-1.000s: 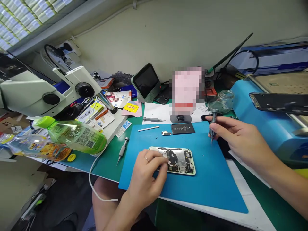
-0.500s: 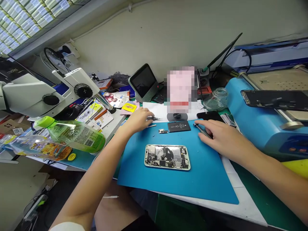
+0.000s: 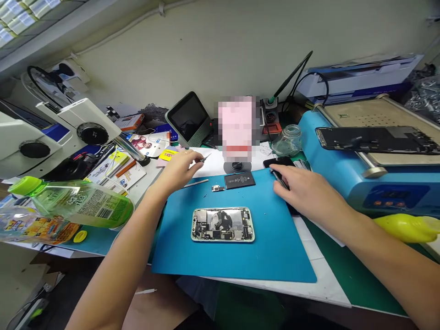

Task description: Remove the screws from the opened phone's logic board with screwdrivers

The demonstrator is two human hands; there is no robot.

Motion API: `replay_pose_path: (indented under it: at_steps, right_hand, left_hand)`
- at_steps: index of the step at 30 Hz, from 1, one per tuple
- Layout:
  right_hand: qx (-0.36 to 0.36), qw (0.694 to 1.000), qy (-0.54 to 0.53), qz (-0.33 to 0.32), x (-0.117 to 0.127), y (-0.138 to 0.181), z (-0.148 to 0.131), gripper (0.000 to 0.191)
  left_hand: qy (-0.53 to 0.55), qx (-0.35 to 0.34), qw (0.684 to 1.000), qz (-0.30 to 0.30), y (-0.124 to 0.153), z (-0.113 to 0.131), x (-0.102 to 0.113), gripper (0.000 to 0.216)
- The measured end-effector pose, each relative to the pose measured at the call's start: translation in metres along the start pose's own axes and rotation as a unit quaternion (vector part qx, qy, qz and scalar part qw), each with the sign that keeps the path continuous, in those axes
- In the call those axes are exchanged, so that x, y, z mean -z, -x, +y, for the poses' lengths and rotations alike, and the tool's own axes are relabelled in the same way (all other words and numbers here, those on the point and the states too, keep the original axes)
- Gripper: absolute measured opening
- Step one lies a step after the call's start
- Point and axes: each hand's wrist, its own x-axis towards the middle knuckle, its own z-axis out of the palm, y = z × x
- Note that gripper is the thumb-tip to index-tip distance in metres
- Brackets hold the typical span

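My left hand (image 3: 182,170) is closed around a small dark tool (image 3: 202,160) with a thin, pointed metal tip, over the white paper at the back edge of the blue mat (image 3: 275,256). At the mat's back right, my right hand (image 3: 295,181) grips a slim dark pen-like tool (image 3: 279,178). An opened phone (image 3: 237,233) lies on the mat, its circuit boards exposed. Behind it are a black phone battery (image 3: 239,180) and a small metal part (image 3: 217,188). A thin light stick (image 3: 197,183) lies just below my left hand.
Left are a microscope (image 3: 99,117), a green-capped bottle (image 3: 96,208) and a clear bottle (image 3: 30,227). Right, a blue machine (image 3: 330,169) carries a phone screen (image 3: 371,140). A glass jar (image 3: 287,141), a dark phone (image 3: 275,161) and a tablet-like display (image 3: 190,120) stand or lie behind.
My left hand has lifted slightly, and its tool's tip now points up and right. My right hand keeps its hold. The whole view has swung to the right.
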Motion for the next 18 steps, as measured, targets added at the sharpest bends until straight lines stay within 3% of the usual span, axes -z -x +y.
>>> replay_pose_path:
  at_steps: [5,10,14,18]
  right_hand:
    - [-0.029,1.0,-0.002,0.011,-0.002,-0.003,0.011,0.052]
    - [0.031,0.996,-0.036,0.081,0.003,0.001,0.007,0.051]
    - [0.172,0.968,-0.091,0.16,0.007,0.013,-0.01,0.055]
    - [0.364,0.907,-0.143,0.153,0.002,0.025,-0.028,0.036]
  left_hand:
    - [0.172,0.055,0.977,0.112,0.05,0.038,0.011,0.018]
    - [0.404,0.118,0.899,0.122,0.092,0.08,-0.012,0.021]
    - [0.564,0.158,0.805,0.099,0.106,0.115,-0.044,0.033]
    - [0.637,0.191,0.744,0.064,0.107,0.141,-0.068,0.039]
